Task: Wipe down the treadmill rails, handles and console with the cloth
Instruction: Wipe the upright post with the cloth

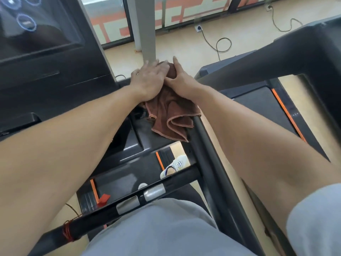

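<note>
Your 2 hands meet on the brown cloth (166, 115), which is bunched over the far end of the black rail (208, 150) where it joins the grey post (145, 34). Your left hand (149, 78) lies flat on top of the cloth, fingers (160, 66) straight and close together, pressing down. Your right hand (181, 80) holds the cloth from the right, thumb pinching a fold against the palm, index finger stretched far along the cloth. The cloth's loose corners hang toward you, off the rail's left side. The console (36, 34) sits far left. A crossbar (129, 202) with 2 metal pads runs near your waist.
</note>
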`<state>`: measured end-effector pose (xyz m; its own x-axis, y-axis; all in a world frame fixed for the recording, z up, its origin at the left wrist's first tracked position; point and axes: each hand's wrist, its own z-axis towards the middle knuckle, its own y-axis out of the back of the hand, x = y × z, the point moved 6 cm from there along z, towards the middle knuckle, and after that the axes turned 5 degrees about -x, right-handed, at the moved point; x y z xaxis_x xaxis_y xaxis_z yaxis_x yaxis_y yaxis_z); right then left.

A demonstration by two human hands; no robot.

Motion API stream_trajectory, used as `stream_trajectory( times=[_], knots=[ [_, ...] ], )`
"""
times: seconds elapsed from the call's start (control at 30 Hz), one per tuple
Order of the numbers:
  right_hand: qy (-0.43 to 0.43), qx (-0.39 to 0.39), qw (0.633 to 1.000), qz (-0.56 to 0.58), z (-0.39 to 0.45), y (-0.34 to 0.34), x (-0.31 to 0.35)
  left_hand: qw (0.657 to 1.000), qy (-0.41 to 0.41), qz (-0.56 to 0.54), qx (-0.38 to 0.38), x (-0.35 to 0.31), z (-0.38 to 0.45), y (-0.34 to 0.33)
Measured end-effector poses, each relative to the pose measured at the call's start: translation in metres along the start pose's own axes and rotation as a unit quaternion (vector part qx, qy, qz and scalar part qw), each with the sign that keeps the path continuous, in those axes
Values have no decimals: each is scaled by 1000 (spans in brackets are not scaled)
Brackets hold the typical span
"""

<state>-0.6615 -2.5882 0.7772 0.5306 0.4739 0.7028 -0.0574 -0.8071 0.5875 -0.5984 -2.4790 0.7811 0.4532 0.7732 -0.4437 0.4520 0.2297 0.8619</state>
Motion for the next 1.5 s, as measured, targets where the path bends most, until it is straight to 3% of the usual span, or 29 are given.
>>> stream_trajectory(
  times=[0.13, 0.23, 0.4, 0.53, 0.7, 1.0, 1.13, 1.23, 1.33, 1.43, 1.5],
  knots=[
    [-72, 83, 992, -55, -33, 11, -20, 997, -63, 49, 20, -10, -26, -18],
    [-154, 161, 975, 18, -68, 13, -54, 985, -140, 97, 25, -34, -57, -42],
    [-246, 250, 936, 33, -145, -2, -121, 956, -254, 143, 10, -79, -125, -88],
    [-257, 208, 939, 92, -187, -12, -142, 952, -262, 156, -14, -84, -160, -107],
    [-161, 119, 974, 110, -219, -16, -130, 958, -240, 154, -18, -91, -184, -111],
    [-168, 209, 963, 28, -320, -10, -167, 958, -258, 127, 12, -130, -249, -146],
    [-142, 182, 973, -19, -390, -9, -201, 963, -254, 88, -31, -169, -306, -187],
    [-93, 90, 988, -83, -434, -21, -232, 961, -250, 43, -106, -188, -348, -212],
    [-85, 89, 982, -142, -482, -26, -249, 952, -191, -122, -206, -185, -394, -225],
    [-82, 79, 978, -177, -495, -2, -258, 918, 42, -300, -255, -164, -446, -244],
    [-52, 37, 990, -122, -481, 7, -256, 878, 190, -392, -201, -161, -465, -262]
  ],
)
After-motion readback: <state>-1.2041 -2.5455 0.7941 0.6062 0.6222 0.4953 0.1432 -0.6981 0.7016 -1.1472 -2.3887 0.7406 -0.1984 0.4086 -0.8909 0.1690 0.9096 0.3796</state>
